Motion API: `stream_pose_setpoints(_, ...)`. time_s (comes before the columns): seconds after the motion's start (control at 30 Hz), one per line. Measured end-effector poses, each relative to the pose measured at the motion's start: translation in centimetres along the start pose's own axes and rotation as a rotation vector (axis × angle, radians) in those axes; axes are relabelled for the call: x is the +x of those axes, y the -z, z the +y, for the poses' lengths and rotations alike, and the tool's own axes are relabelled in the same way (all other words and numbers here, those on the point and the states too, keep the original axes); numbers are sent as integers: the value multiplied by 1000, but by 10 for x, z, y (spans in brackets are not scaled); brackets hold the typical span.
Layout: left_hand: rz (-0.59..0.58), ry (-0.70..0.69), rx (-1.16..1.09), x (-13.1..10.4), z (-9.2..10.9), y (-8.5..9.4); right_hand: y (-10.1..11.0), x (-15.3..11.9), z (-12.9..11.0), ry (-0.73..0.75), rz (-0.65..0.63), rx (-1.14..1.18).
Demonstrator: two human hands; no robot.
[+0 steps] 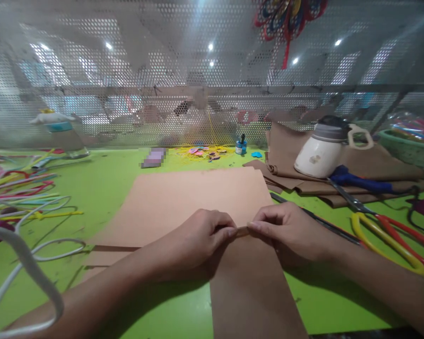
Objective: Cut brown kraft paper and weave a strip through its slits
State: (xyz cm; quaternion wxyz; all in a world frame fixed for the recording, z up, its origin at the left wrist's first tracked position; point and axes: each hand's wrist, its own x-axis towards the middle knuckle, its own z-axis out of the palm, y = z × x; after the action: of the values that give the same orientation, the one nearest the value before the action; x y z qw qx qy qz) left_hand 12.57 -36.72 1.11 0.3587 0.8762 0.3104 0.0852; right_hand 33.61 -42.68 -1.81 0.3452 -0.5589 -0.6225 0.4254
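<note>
Both hands pinch the far edge of a brown paper strip (252, 292), which runs down toward me over the table's near side. My left hand (207, 235) grips that edge on its left, thumb against fingers. A short way to the right, my right hand (289, 230) pinches the same edge, and a narrow folded or rolled bit shows between the two. Beneath and beyond the hands lie wide sheets of light brown paper (198, 193), stacked slightly out of line. The undersides of my fingers are hidden.
Scissors (360, 207) with yellow and red handles lie right, near a blue-handled tool (360, 181). Behind them a white jug (320, 150) stands by folded brown paper (293, 136). Colourful cords (28, 193) spread left. A small blue bottle (240, 146) stands before the perforated panel (127, 113).
</note>
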Motion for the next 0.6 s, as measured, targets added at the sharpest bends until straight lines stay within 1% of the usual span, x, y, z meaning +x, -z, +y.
stream_pose_setpoints(0.2,48,-37,64,-1,1,-6,-5,-1,3,-30,55,158)
stream_pose_setpoints(0.27,51,-43,44,0,1,-7,-5,-2,2,-30,83,164)
stream_pose_setpoints(0.33,57,-31,-25,0,1,-8,-3,-2,-1,-20,119,140)
stream_pose_setpoints(0.4,57,12,-124,-1,-1,-9,-1,-1,-3,-6,155,103)
stream_pose_setpoints(0.5,42,132,-244,-2,-6,-11,4,0,-5,7,196,34)
stream_pose_setpoints(0.53,42,160,-256,-3,-8,-11,4,0,-5,10,206,20)
stream_pose_setpoints(0.6,53,170,-234,-3,-10,-11,5,1,-5,13,214,12)
